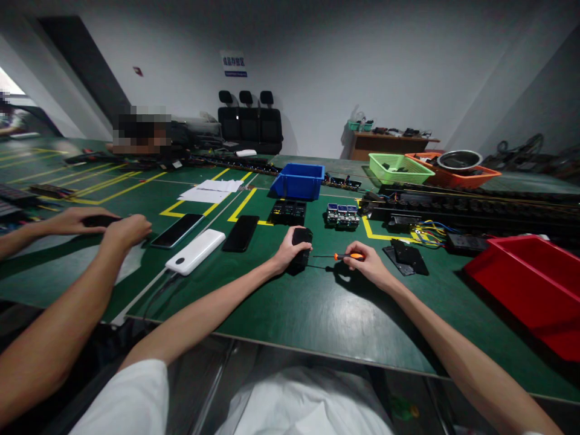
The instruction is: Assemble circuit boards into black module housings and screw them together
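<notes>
My left hand (pixel 291 250) grips a black boxy device (pixel 301 248) close to the tabletop; its exact kind I cannot make out. A screwdriver (pixel 348 257) with an orange and black handle is held in my right hand (pixel 368 264). Its thin shaft points left at the black device, and the tip ends a little short of it. Just beyond my left hand stands a black module block (pixel 288 212). To its right is a row of small silver and blue modules (pixel 342 215). Flat black plates (pixel 406 257) lie right of my right hand.
On the green table (pixel 272 314) a black phone (pixel 241 234), a white power bank (pixel 196 251) and another phone (pixel 178 231) lie to the left. A co-worker's hands (pixel 129 229) are beside them. A blue bin (pixel 299 181) stands behind; a red bin (pixel 534 290) is at right.
</notes>
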Motion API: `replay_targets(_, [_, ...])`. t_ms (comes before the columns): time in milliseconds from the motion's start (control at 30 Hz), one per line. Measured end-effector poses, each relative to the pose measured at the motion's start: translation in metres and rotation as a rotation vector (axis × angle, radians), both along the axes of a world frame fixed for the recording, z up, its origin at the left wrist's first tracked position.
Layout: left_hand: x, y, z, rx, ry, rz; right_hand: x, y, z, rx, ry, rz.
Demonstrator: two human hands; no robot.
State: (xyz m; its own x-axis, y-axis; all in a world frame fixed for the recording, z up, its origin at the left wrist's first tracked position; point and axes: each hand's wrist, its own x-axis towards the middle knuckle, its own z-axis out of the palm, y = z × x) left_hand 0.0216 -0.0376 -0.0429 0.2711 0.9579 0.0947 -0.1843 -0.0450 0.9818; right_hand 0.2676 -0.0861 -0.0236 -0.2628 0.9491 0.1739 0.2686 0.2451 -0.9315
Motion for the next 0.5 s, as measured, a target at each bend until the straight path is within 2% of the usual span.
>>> replay_targets(500, [0.0008,-0.0012,-0.0003,0.015,0.005,0.005,0.0007,0.0000,-0.0010,0.003,-0.003,0.001])
